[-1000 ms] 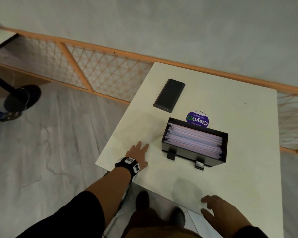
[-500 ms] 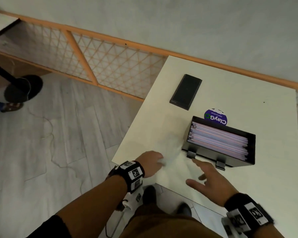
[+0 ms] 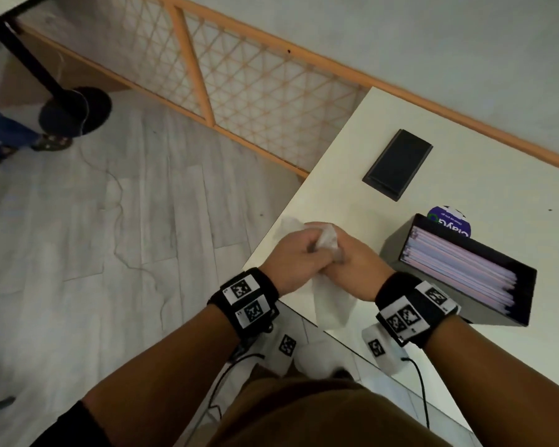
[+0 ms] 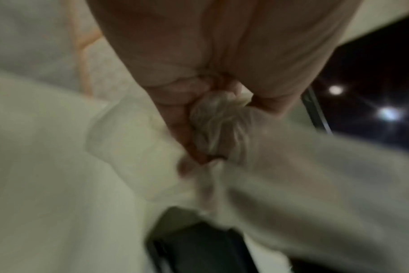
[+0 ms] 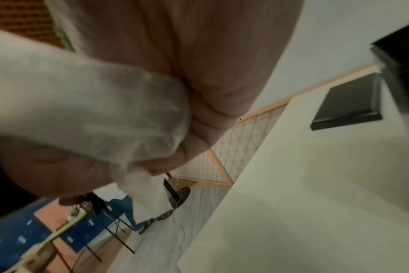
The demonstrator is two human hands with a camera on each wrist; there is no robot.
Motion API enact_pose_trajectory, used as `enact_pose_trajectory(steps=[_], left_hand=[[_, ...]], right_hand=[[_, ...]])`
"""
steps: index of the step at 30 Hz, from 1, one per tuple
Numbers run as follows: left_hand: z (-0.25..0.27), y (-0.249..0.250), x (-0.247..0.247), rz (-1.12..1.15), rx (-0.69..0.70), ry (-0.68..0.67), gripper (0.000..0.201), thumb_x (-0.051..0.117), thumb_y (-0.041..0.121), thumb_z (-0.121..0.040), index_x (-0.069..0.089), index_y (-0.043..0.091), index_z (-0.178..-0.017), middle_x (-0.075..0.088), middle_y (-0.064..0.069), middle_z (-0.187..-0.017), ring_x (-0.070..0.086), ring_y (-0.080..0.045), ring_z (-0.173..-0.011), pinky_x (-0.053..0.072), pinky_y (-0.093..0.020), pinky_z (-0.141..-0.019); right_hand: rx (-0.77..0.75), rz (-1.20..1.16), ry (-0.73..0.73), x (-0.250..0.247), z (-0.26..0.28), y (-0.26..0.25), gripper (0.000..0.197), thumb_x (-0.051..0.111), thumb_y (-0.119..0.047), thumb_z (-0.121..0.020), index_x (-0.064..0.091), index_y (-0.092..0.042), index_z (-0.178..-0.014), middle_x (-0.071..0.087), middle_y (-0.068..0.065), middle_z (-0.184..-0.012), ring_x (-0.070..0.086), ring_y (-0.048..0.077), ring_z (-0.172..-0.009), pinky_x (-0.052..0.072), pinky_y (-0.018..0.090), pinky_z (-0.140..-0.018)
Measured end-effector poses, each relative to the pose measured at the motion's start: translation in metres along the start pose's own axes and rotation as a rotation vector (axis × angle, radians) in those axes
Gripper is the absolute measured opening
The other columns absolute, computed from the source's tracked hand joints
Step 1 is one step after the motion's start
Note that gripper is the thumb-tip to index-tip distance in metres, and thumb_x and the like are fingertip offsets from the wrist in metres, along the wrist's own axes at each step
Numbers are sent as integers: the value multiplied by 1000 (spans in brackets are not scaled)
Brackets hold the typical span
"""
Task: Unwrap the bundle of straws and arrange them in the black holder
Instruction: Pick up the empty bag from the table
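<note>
Wrapper point(image 3: 331, 304) of thin clear plastic, empty and crumpled, sits bunched between both hands above the table's point(image 3: 352, 398) near left corner; it looks weightless, limp and a little slippery, so it is best taken by gathered folds rather than a flat edge. The left hand point(image 3: 292, 261) curls its fingers round one wad, and the right hand point(image 3: 352, 269) curls round the other end, knuckles meeting, wrists close together. The straws point(image 3: 459, 262) already lie stacked in the black holder point(image 3: 510, 314), just right of the hands near the table's near edge.
</note>
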State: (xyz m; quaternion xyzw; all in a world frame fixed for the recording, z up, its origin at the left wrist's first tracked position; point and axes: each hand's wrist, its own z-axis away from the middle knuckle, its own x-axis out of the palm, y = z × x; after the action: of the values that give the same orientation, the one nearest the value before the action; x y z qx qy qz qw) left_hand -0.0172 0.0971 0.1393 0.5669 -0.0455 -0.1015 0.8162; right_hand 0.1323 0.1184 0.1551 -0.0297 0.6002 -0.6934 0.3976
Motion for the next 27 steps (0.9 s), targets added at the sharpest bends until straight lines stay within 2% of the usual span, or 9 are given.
enact_pose_trajectory(steps=[4, 7, 9, 12, 14, 17, 21, 24, 27], left_hand=[[16, -17, -6, -352, 335, 346, 18, 64, 26, -90, 61, 12, -101, 66, 1, -96, 62, -13, -90, 55, -39, -83], [30, -33, -11, -509, 602, 452, 53, 76, 35, -83, 58, 17, -130, 49, -6, -139, 46, -22, -132, 43, -43, -110], [36, -43, -12, -618, 632, 377, 83, 79, 50, -79, 49, 15, -147, 29, -18, -158, 21, -34, -152, 28, -55, -120], [30, -60, -14, -645, 466, 263, 89, 80, 55, -74, 40, 28, -149, 16, -15, -166, 7, -37, -156, 23, -66, -119], [26, -71, -27, -491, 394, 220, 78, 75, 47, -73, 41, 31, -142, 33, -11, -156, 27, -29, -149, 40, -54, -114], [26, -90, -53, -412, 298, 254, 57, 73, 21, -80, 47, 31, -129, 53, 0, -129, 54, -17, -120, 53, -41, -96], [33, -128, -81, -326, -36, 423, 39, 54, 5, -92, 48, 30, -120, 59, 1, -111, 60, -12, -88, 55, -28, -74], [31, -177, -104, -308, -304, 473, 27, 45, 7, -98, 49, 23, -120, 65, -6, -102, 64, -25, -87, 55, -36, -74], [28, -223, -116, -372, -525, 396, 30, 51, 9, -99, 55, 7, -129, 66, -17, -117, 64, -36, -105, 52, -43, -89]], right_hand=[[-40, 114, 4, 6, -26, -18, 23, 56, -4, -95, 68, -21, -107, 70, -7, -99, 61, -6, -84, 42, 3, -74], [83, 183, 22, 9, -47, -12, 19, 51, -13, -98, 66, -24, -92, 68, -9, -87, 64, 7, -84, 42, 6, -67], [214, 3, -17, 13, -51, -9, 20, 49, -20, -101, 67, -20, -93, 72, -3, -88, 70, 21, -91, 53, 19, -78], [390, -372, -132, 33, -47, -13, 20, 49, -7, -101, 65, -18, -96, 71, 5, -93, 70, 24, -86, 58, 35, -75], [443, -481, -191, 47, -46, -16, 24, 45, 1, -100, 63, -14, -94, 67, 4, -85, 66, 15, -74, 56, 26, -64], [478, -596, -323, 61, -48, -13, 21, 52, -15, -95, 64, -7, -111, 69, 11, -97, 68, 18, -87, 55, 30, -69], [400, -38, -416, 62, -40, 7, 57, 66, -50, -84, 52, -34, -137, 63, -11, -128, 64, 10, -112, 50, 34, -100], [326, 290, -399, 51, -18, 37, 47, 57, -50, -94, 46, -38, -138, 56, -19, -129, 60, 3, -110, 49, 30, -97], [442, 324, -325, 33, 19, 78, 32, 55, -44, -96, 51, -42, -128, 62, -17, -118, 61, 0, -98, 49, 27, -88]])
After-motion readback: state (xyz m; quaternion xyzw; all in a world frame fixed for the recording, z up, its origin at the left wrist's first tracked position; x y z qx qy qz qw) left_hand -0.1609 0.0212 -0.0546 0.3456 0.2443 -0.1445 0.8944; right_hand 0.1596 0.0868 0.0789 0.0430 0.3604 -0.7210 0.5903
